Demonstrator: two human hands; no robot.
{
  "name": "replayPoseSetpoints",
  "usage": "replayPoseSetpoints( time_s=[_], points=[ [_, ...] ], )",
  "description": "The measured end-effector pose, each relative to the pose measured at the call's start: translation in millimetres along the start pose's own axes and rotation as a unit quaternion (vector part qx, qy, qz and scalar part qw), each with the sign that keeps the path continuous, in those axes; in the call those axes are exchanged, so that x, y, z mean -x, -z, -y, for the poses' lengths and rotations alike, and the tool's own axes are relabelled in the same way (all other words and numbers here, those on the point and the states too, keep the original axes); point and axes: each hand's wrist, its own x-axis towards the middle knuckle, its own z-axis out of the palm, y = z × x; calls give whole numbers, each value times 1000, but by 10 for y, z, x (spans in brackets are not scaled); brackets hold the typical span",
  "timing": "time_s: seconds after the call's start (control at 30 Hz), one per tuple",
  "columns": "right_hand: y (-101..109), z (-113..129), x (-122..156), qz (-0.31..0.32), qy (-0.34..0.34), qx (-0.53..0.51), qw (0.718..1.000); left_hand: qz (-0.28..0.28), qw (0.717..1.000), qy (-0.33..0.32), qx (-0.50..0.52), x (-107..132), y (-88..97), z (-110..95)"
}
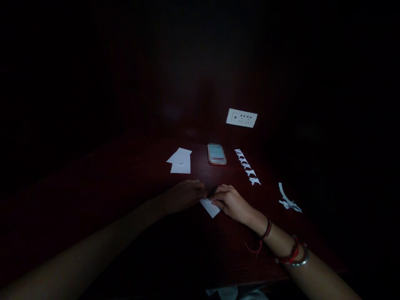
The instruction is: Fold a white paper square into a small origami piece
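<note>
A small sheet of white paper lies on the dark red table between my hands, one corner pointing toward me. Its far edge looks folded under my fingertips. My left hand is closed, with curled fingers at the far left edge of the paper. My right hand, its thumb and fingers together, pinches the paper's right side. The part of the sheet beneath the fingers is hidden. Two overlapping white sheets rest farther off, beyond my left hand.
A pale blue-green pack or booklet, blurred out, lies past my hands. Right of it runs a row of several small folded paper pieces. Paper strips are heaped at the right. A white socket plate is on the back panel.
</note>
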Motion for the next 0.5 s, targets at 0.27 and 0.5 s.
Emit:
replayPoseSetpoints(
  time_s=[0.27,0.5],
  points=[
    [38,85,-5,20,27,53,998,22,999,-32,30,81,174,45],
    [41,66,0,20,2,10,1000,28,997,35,69,129,103,-27]
  ],
)
